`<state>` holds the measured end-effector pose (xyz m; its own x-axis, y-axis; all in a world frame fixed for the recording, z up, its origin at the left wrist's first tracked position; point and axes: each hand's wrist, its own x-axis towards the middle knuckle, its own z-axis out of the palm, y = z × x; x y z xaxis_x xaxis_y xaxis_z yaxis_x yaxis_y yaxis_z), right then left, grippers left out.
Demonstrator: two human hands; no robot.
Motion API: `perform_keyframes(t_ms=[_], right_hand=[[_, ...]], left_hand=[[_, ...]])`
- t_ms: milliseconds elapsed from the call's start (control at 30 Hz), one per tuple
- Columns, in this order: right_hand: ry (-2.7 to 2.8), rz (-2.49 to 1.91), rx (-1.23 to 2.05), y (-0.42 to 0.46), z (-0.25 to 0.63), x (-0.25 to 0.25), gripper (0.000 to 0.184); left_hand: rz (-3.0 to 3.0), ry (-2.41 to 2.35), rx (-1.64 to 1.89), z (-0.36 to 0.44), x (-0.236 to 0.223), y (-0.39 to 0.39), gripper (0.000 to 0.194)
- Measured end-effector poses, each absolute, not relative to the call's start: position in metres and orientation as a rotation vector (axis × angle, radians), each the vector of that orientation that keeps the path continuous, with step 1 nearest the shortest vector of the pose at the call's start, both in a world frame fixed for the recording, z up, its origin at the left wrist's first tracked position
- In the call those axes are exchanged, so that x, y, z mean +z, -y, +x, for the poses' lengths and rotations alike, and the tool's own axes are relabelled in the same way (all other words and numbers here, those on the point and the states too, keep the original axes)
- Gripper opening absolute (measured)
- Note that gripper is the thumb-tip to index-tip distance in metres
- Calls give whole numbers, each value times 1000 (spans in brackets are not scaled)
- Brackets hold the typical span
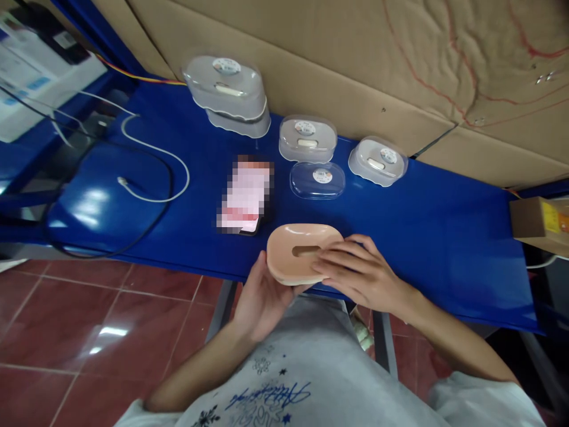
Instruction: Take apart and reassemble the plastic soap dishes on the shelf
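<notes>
A peach oval soap dish (284,261) with a long slot in its middle is held over the front edge of the table, its hollow side facing me. My left hand (264,302) grips it from the left and from below, with the thumb along the side. My right hand (360,270) grasps the right end, its fingers reaching over the rim to the slot; its thumb is hidden. Just beyond the dish lies a clear oval lid (306,184) with a round sticker. A phone (246,196) with a blurred-out screen lies to the left.
Along the back of the blue table (444,237) stand lidded soap dishes: a stack (226,89) at left, one (307,142) in the middle and another (377,163) at right. White and black cables (186,172) lie at left. A cardboard box (533,225) sits at right.
</notes>
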<state>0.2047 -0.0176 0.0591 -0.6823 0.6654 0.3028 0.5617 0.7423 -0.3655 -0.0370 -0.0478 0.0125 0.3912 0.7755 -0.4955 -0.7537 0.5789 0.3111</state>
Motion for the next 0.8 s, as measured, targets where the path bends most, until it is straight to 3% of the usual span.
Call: perform_keyframes(t_ms=[133,400,567,800], right_hand=[[2598,-948,180,21,201,59,40],[2577,-909,168,10,203,51,41],[2619,-862,38,12,209,44,52],[2612,-841,-17,9,223,43,70]], left_hand=[[154,-651,1006,-34,15,41,75],[147,-691,1061,-34,8,39,68],[166,-647,1055,-30,7,36,83],[170,-578,994,-28,9,23,86]])
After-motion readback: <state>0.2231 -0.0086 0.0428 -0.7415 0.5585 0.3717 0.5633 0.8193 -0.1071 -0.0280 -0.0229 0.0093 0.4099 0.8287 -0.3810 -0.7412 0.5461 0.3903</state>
